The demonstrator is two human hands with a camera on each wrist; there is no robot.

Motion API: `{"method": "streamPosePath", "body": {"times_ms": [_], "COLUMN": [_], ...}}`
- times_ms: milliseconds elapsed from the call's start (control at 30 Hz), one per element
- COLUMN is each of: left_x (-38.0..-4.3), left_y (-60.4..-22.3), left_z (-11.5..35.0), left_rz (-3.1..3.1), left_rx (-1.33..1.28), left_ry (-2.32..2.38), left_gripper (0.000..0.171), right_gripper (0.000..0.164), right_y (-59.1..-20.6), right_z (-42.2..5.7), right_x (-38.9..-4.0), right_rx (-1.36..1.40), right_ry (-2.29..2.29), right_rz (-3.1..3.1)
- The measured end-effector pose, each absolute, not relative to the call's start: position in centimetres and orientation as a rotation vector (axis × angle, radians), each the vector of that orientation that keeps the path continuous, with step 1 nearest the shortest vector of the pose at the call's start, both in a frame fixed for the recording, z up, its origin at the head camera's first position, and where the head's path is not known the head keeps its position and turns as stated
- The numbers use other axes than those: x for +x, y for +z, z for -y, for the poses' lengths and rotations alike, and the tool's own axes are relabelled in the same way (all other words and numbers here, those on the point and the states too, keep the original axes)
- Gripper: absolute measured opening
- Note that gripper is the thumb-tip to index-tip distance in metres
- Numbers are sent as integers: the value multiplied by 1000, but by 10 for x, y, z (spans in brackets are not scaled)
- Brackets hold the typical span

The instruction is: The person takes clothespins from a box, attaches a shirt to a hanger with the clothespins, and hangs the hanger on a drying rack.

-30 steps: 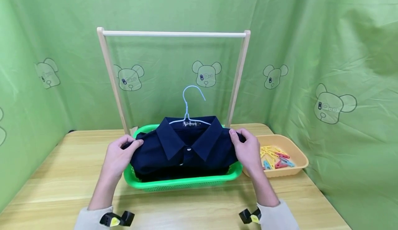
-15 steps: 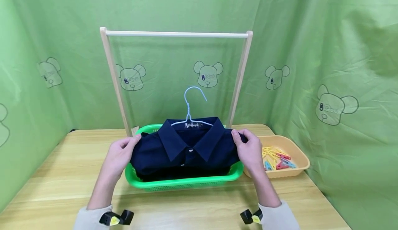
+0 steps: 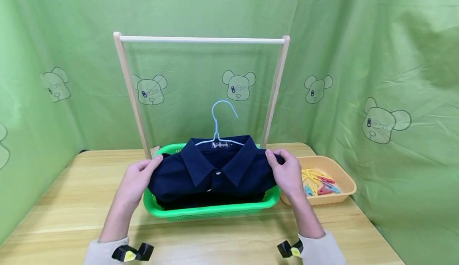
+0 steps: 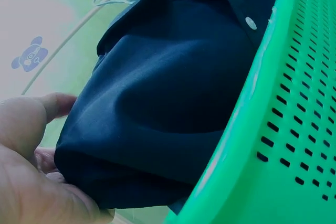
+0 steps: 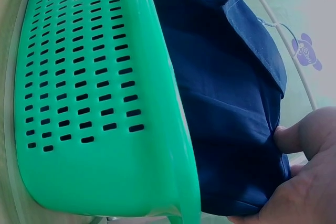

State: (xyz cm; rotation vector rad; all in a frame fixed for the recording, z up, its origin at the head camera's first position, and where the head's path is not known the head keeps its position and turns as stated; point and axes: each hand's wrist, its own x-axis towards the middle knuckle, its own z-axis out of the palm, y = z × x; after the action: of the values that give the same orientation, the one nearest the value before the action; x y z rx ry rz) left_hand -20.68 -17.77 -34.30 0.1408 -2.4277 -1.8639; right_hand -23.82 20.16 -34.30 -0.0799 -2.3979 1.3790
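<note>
A dark navy collared shirt (image 3: 211, 173) with pale buttons lies over and inside a green plastic basket (image 3: 215, 211). A light blue wire hanger (image 3: 216, 127) sits within its collar, hook upright, its lower part hidden by cloth. At the shirt's left shoulder, in the head view, my left hand (image 3: 136, 181) pinches the fabric between thumb and fingers. My right hand (image 3: 287, 173) grips the opposite shoulder the same way. Close up in the left wrist view, the shirt (image 4: 152, 87) bulges over the basket rim; the right wrist view shows the thumb on the cloth (image 5: 226, 114).
Behind the basket stands a wooden rack with a white crossbar (image 3: 202, 39). An orange tray (image 3: 344, 177) holding several yellow, red and blue clothespins (image 3: 319, 181) is to the right. Everything rests on a wooden table (image 3: 201, 241), with green curtains (image 3: 201, 6) around it.
My left hand has shifted its hold slightly outward on the shoulder. The right hand keeps its grip, and the shirt and hanger have barely moved.
</note>
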Motion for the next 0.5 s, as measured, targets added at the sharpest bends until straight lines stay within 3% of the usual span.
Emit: {"method": "streamPosePath", "body": {"times_ms": [500], "left_x": [-204], "left_y": [-342], "left_z": [179], "left_rz": [2441], "left_rx": [-5], "left_ry": [-1957], "left_gripper": [33], "right_gripper": [42], "right_y": [-340], "right_z": [-204], "right_x": [-236], "right_rx": [-80], "right_ry": [1391], "right_rz": [2426]}}
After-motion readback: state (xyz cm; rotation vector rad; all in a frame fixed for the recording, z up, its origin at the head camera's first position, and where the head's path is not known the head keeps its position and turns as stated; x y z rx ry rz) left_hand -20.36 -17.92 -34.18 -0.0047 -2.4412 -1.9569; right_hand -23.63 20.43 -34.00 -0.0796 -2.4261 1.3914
